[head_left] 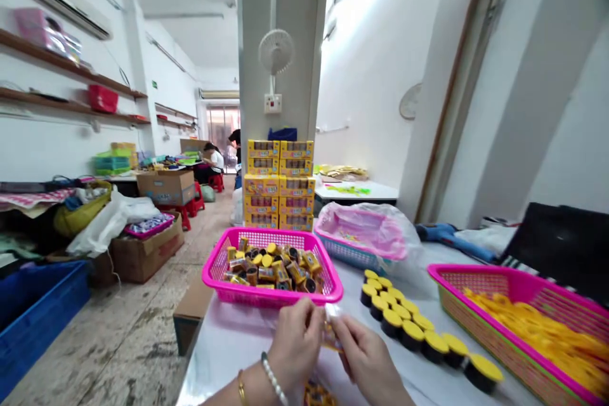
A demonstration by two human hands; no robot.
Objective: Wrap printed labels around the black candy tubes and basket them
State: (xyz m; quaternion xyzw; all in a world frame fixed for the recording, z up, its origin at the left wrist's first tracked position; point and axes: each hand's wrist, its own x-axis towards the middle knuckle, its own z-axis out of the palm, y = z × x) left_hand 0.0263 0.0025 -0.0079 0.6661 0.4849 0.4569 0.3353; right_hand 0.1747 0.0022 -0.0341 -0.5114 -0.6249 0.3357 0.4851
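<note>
From here I see a white-walled workshop [375, 89] and, nearest me, a table [223, 342] with a pink basket [259, 234] of small yellow packets, a row of yellow-capped black pots [397, 320] and a basket of yellow lids [518, 285]. My left hand [295, 342] and right hand [368, 361] grasp a small shiny packet [332, 333] between their fingertips, above the table; a light, even pinch suits it.

Small foil packet [333, 335] mostly hidden between left hand [295, 346] and right hand [368, 361]; second packet [320, 395] cut off by the frame at the near edge of the table [228, 330]; carton labels [263, 149] too small to read.
</note>
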